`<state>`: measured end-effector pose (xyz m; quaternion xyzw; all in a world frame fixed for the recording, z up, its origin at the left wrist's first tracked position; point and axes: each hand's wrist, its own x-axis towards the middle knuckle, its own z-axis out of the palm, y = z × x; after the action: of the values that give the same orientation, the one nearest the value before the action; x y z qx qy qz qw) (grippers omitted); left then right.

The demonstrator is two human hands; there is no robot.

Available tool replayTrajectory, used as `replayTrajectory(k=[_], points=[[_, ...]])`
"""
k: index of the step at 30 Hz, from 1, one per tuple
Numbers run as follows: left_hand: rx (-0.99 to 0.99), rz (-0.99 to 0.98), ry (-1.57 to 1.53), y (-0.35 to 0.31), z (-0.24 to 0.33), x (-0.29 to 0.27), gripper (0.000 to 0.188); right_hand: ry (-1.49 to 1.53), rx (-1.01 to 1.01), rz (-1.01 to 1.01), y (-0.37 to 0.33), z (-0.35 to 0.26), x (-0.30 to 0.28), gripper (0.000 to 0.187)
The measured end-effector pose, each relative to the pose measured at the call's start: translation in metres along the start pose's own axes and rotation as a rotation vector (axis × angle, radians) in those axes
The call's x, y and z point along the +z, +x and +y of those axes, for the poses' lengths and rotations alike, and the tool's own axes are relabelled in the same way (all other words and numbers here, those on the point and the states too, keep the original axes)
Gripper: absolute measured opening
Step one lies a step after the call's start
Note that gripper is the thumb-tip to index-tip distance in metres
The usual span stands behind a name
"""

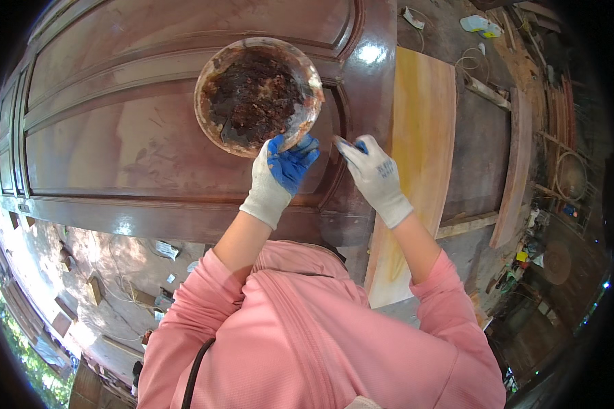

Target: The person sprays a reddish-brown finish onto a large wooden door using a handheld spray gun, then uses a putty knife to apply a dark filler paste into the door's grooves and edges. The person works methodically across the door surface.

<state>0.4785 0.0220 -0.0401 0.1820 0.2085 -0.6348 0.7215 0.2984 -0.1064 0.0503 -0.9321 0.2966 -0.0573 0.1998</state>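
My left hand [282,170], in a white knit glove with a blue coated palm, grips the near rim of a round bowl [311,102]. Inside the bowl sits a dark reddish-brown, lumpy paste [256,95], smeared up the pale wall. Both are above a dark brown panelled wooden door [129,153] lying flat. To the right of the bowl, and apart from it, is my right hand [374,169] in a matching glove. Its fingers are pinched together, with a brownish tip at their end; what they hold, if anything, is too small to make out.
A pale yellowish wooden board [423,123] lies along the door's right end. Farther right stand a narrow plank [515,167] and cluttered tools. A white and yellow container [481,26] lies at the far right. Wood blocks [93,290] and cords are on the floor at left.
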Motion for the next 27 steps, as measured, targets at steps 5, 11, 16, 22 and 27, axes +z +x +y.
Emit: replayTrajectory(k=[5, 11, 16, 22, 27], points=[[0.040, 0.118, 0.121, -0.006, 0.003, 0.009, 0.040, 0.277, 0.150, 0.104, -0.016, -0.008, -0.005, 0.030], [-0.115, 0.211, 0.190, -0.030, 0.021, 0.021, 0.043, 0.452, 0.111, 0.131, 0.035, -0.043, -0.007, 0.028], [-0.160, 0.413, 0.837, -0.090, 0.058, 0.039, 0.046, 0.439, 0.024, 0.288, 0.078, -0.057, -0.018, 0.025], [0.966, 0.557, 2.164, -0.085, 0.096, 0.072, 0.037, 0.320, -0.036, 0.264, 0.123, -0.063, -0.026, 0.022], [0.732, 0.589, 2.449, -0.068, 0.109, 0.062, 0.024, 0.313, -0.046, 0.333, 0.135, -0.062, -0.033, 0.022]])
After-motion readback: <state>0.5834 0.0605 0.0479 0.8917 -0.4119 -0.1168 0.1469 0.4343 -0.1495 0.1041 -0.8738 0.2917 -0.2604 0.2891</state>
